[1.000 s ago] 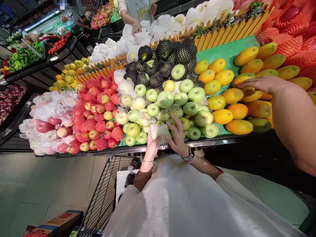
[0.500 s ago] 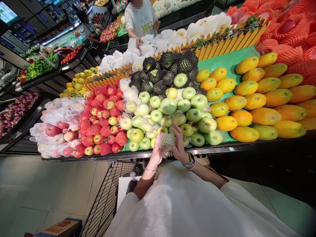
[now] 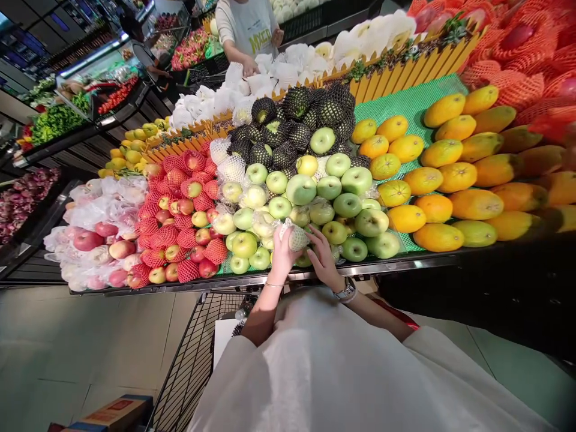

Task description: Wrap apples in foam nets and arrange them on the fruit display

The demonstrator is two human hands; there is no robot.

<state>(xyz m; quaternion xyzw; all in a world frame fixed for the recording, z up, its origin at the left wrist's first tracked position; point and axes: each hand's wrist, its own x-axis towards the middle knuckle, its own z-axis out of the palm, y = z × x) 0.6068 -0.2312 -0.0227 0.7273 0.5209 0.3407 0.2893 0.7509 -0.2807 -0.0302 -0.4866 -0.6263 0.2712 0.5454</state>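
Observation:
My left hand is closed around a green apple in a white foam net, just above the front of the display. My right hand is beside it on the right, fingers apart and stretched toward the fruit, with a small gap to the net. A pile of loose green apples lies right behind both hands, some in clear wrap. Behind that pile are dark green fruits in black nets.
Red-netted apples lie left of the green ones, papayas to the right. A wire shopping cart stands below the display's metal edge. A cardboard box is on the floor at lower left. Across the display, another person reaches into white-wrapped fruit.
The netted apple has moved a little left and up with my left hand. My right hand has come away from it and opened.

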